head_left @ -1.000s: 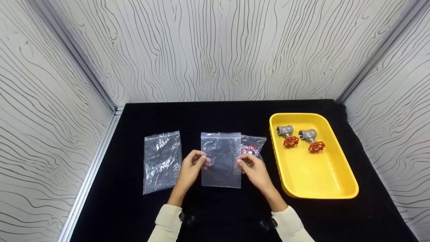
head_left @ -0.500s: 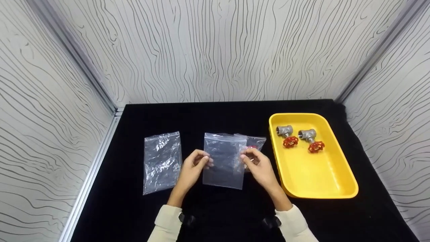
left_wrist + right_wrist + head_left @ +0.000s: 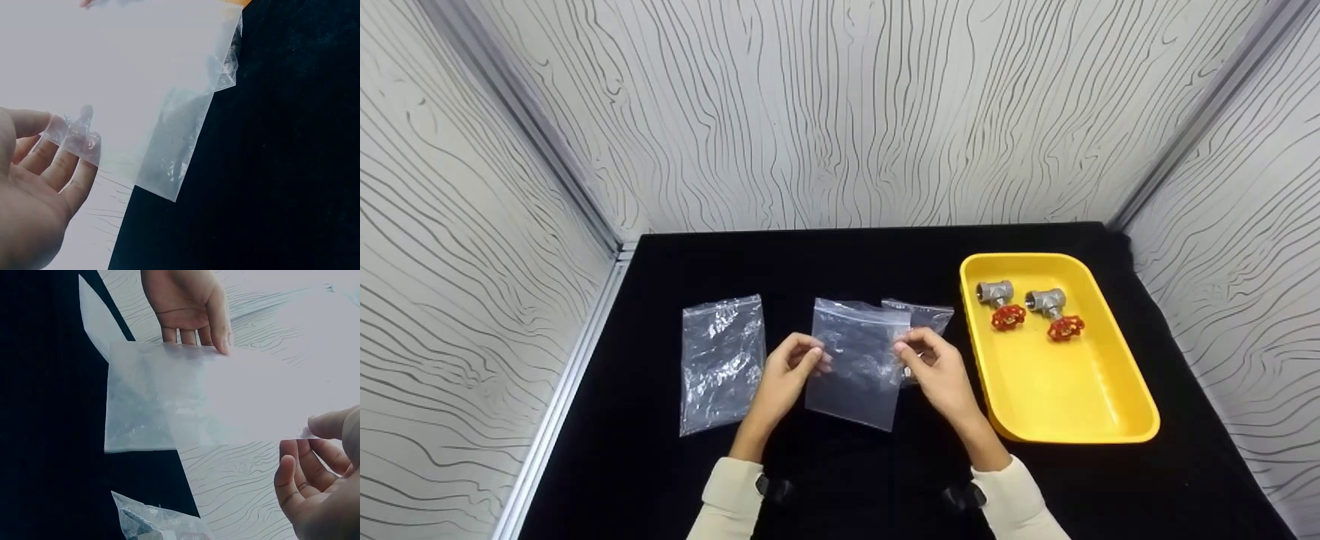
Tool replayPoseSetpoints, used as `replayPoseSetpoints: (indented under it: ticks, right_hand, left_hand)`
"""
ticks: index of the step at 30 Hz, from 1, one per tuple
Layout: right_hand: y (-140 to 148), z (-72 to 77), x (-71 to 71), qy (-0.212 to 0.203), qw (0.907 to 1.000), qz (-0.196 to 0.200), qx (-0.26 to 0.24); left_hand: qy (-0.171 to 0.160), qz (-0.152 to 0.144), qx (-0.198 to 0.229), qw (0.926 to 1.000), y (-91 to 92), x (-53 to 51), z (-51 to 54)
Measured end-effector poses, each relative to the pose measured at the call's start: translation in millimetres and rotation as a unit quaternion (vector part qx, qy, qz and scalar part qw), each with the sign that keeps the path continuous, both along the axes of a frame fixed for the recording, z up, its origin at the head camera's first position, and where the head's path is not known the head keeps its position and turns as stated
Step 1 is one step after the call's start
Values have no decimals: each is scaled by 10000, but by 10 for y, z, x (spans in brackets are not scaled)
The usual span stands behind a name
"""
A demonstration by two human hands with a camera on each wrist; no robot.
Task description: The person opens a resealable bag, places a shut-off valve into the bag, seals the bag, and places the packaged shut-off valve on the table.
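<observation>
A clear zip-lock bag (image 3: 855,367) hangs flat between both hands above the black cloth, its zip strip toward the far side. My left hand (image 3: 787,375) pinches its left edge between thumb and fingers; in the left wrist view the other fingers of the left hand (image 3: 50,174) show behind the film. My right hand (image 3: 937,371) pinches the right edge, and in the right wrist view the thumb of the right hand (image 3: 323,478) presses on the bag's corner area. Behind the right hand lies a second zip-lock bag (image 3: 934,316) with something inside, partly hidden.
Another flat clear bag (image 3: 724,364) lies on the black cloth (image 3: 825,262) at the left. A yellow tray (image 3: 1072,397) stands at the right, holding two metal valves (image 3: 997,291) with red handwheels (image 3: 1066,328). Patterned panels (image 3: 840,112) wall the table in.
The held bag has tilted, its lower right corner swinging downward. My right hand has shifted slightly to the right, while the left hand has hardly moved.
</observation>
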State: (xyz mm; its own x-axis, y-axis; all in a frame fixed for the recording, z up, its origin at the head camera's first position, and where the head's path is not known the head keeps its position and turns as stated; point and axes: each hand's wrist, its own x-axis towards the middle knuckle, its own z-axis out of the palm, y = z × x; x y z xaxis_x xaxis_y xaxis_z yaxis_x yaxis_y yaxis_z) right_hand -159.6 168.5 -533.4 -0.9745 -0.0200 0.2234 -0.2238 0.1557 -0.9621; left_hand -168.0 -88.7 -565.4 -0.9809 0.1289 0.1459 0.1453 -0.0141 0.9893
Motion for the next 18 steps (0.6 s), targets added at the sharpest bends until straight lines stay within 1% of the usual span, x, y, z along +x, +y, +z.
replayPoseSetpoints:
  ticks: [5,8,11,15,16,18]
  right_hand:
    - [-38,-6,18,-151,9997,-5,-171]
    - [-67,-22,25,-81,9994,-12,-351]
    - [-97,-29,36,90,9981,-44,-601]
    - [-124,-30,45,196,9958,-148,-881]
    - [-128,-32,45,191,9954,-172,-923]
    - [-138,-35,47,228,9948,-199,-975]
  left_hand:
    - [-31,71,54,10000,-15,-19,5]
    - [-39,190,87,9998,-12,-40,7]
    - [103,486,-51,9988,-3,-58,10]
    - [397,1102,-351,9925,14,-71,22]
    - [450,1207,-355,9910,19,-72,28]
    - [517,1305,-328,9896,35,-68,50]
